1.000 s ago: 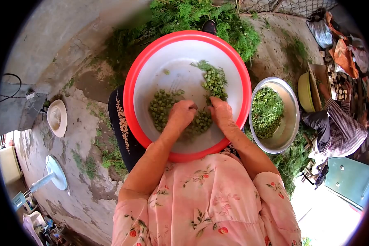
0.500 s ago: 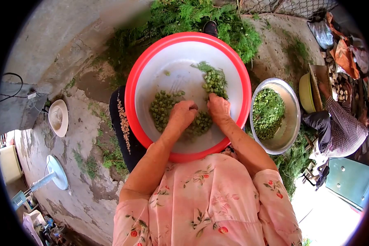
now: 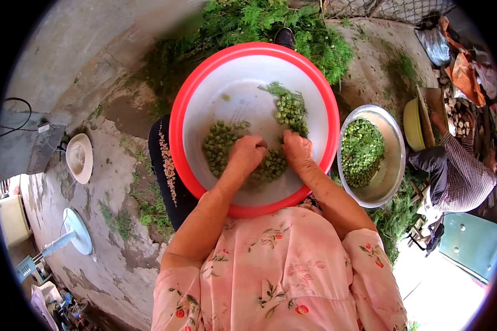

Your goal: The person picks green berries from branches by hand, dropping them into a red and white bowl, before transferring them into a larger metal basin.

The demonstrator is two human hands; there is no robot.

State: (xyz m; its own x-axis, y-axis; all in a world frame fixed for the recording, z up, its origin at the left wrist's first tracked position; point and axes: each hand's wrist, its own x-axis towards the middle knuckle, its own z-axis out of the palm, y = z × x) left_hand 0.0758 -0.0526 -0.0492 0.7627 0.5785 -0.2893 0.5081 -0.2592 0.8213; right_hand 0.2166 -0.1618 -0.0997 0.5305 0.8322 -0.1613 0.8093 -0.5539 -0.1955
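A large white basin with a red rim (image 3: 179,105) rests on the lap. Small green pods or buds (image 3: 218,143) lie in its lower left, and a leafy green bunch (image 3: 290,110) lies at its upper right. My left hand (image 3: 248,153) is over the green pieces, its fingers curled together; whatever they pinch is too small to name. Just below the leafy bunch is my right hand (image 3: 297,148), also closed, with its fingertips near the lower end of the bunch. What it holds is hidden.
A metal bowl (image 3: 395,165) of green pieces stands at the right. Beyond it sits another person (image 3: 466,176) near a yellow basin (image 3: 412,124). Cut green branches (image 3: 320,44) lie ahead. A hat (image 3: 79,158) and a pale blue fan (image 3: 78,231) are at the left.
My right hand has shifted slightly down, away from the leafy bunch. My left hand stays almost in place over the green pieces.
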